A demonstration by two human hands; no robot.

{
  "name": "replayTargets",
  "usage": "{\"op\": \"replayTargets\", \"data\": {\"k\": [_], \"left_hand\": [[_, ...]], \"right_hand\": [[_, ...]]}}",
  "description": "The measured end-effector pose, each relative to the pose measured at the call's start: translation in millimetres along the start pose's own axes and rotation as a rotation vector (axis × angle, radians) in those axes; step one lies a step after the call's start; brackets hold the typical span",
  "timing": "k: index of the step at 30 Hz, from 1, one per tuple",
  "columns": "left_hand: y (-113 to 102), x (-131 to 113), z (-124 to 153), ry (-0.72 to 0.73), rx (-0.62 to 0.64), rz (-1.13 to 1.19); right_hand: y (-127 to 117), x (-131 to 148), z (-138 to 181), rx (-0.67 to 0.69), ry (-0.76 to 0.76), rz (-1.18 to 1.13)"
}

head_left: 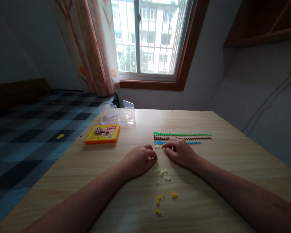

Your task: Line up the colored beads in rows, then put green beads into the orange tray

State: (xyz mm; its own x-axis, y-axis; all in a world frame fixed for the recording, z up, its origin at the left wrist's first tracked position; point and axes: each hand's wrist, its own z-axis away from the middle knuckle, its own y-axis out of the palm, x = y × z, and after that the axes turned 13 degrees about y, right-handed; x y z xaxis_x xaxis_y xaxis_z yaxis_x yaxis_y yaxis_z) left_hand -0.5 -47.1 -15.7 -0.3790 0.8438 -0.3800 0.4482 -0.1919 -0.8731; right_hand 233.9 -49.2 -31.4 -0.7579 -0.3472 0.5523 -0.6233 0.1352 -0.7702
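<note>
Three rows of tiny beads lie on the wooden table (pixel 232 161): a green row (pixel 181 134), a brown row (pixel 184 138) and a blue row (pixel 194 142). A short pale row (pixel 157 146) begins beneath them. My right hand (pixel 180 152) rests curled at the left end of the rows, fingertips pinched by the pale beads. My left hand (pixel 140 160) lies beside it, fingers curled in; what it holds is hidden. Loose pale beads (pixel 163 172) and loose yellow beads (pixel 160 199) are scattered nearer to me.
An orange flat box (pixel 102 134) lies at the table's left. Behind it stands a clear plastic compartment case (pixel 117 115). A bed with a checked cover (pixel 26 136) runs along the left edge. A window and curtain are beyond.
</note>
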Motion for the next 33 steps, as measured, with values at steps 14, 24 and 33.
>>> {"op": "replayTargets", "data": {"k": [14,24,33], "left_hand": [[-0.8,-1.1,-0.4,-0.006,0.002,-0.005],[0.2,-0.9,-0.6,-0.016,0.009,-0.004],[-0.6,-1.5,-1.1,-0.013,0.013,-0.018]], "right_hand": [[6.3,-0.5,0.9,0.009,0.011,0.028],[6.2,2.6,1.6,0.01,0.049,0.067],[6.0,2.2,2.0,0.01,0.04,0.064]]}}
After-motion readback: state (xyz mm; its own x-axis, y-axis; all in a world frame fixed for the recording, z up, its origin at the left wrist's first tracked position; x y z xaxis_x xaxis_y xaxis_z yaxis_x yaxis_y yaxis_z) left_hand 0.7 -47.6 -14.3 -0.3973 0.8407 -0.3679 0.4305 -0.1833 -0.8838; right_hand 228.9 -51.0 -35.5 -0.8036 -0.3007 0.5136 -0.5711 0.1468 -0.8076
